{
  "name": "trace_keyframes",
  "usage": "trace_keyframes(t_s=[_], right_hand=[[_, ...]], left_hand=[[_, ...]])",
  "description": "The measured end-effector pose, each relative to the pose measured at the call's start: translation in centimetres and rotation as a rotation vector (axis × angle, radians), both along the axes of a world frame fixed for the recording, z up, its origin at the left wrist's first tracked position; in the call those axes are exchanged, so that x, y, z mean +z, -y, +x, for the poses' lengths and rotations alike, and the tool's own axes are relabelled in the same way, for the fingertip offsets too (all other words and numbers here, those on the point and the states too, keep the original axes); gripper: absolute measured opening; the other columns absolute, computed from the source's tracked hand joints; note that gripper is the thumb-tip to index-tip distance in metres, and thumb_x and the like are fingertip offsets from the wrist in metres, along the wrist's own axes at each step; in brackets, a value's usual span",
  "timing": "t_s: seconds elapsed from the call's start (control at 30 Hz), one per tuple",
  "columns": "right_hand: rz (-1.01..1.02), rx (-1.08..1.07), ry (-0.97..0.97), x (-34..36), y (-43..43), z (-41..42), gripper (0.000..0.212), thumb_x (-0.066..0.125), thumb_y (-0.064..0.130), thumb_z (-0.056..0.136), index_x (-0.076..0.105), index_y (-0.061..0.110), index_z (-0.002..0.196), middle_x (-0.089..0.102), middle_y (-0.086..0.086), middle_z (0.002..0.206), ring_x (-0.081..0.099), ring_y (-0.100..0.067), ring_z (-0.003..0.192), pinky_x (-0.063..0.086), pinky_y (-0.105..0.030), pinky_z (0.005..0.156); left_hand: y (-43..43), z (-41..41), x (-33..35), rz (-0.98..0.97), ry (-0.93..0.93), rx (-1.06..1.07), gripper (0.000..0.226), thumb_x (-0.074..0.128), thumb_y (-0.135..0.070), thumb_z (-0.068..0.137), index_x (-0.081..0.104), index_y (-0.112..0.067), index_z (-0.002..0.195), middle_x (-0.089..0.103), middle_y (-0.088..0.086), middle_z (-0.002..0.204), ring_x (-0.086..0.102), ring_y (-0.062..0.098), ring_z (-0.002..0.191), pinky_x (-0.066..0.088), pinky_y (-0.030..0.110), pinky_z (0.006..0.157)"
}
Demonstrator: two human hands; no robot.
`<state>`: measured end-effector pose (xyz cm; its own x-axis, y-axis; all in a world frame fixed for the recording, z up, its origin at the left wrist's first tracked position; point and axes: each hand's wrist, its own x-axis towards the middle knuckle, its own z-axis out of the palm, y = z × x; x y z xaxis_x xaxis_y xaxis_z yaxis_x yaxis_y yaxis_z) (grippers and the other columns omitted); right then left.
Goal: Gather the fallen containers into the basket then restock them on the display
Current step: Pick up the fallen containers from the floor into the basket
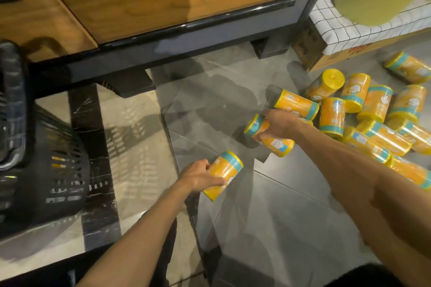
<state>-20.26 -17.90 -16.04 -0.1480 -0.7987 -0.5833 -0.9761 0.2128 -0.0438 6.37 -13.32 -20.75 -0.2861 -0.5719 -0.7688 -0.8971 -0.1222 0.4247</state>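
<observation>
While my left hand (pixel 198 176) clasped one orange, teal-banded container (pixel 224 175), my right hand (pixel 277 124) gripped another container (pixel 268 135) beside the fallen pile (pixel 373 119).

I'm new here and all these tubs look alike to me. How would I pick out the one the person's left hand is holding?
Start at the black basket on the left, then look right across the grey floor to the left hand. It grips one yellow container with a teal band. Unlike the pile further right, this one sits alone, nearest the basket.
</observation>
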Motion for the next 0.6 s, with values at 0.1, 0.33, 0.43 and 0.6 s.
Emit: trace_keyframes(t_s=[0.1,0.33,0.43,0.6], right_hand=[[-0.038,-0.017,0.051,2.4,0.9,0.0,0.072,0.074,0.061,0.071,0.056,0.017,0.124,0.063,-0.006,0.12,0.059,-0.029,0.11,0.043,-0.032,0.083],[-0.231,-0.05,0.205,9.8,2.1,1.6,0.056,0.078,0.058,0.069,0.059,0.018,0.103,0.063,-0.004,0.104,0.058,-0.027,0.098,0.037,-0.03,0.072],[-0.298,-0.086,0.312,13.2,2.8,2.3,0.045,0.079,0.058,0.068,0.055,0.023,0.084,0.062,0.002,0.087,0.06,-0.023,0.086,0.04,-0.03,0.067],[-0.44,-0.102,0.527,18.9,3.3,4.4,0.03,0.082,0.048,0.069,0.059,0.029,0.074,0.061,0.013,0.072,0.059,-0.007,0.069,0.039,-0.02,0.053]], left_hand=[[0.9,0.0,2.7,-0.033,-0.049,0.099,0.059,0.079,-0.054,0.069,0.058,-0.021,0.114,0.064,-0.002,0.111,0.062,0.019,0.1,0.052,0.034,0.088],[3.6,1.1,9.9,-0.09,-0.291,0.417,0.066,0.086,-0.04,0.06,0.055,-0.015,0.112,0.068,0.001,0.106,0.066,0.011,0.091,0.056,0.031,0.079],[4.4,2.0,13.7,-0.16,-0.404,0.521,0.055,0.083,-0.018,0.074,0.049,-0.014,0.117,0.065,0.001,0.108,0.063,0.003,0.084,0.052,0.02,0.071],[4.5,4.3,20.5,-0.179,-0.616,0.696,0.051,0.085,-0.017,0.07,0.055,-0.027,0.11,0.068,0.006,0.114,0.067,0.015,0.094,0.056,0.037,0.08]])
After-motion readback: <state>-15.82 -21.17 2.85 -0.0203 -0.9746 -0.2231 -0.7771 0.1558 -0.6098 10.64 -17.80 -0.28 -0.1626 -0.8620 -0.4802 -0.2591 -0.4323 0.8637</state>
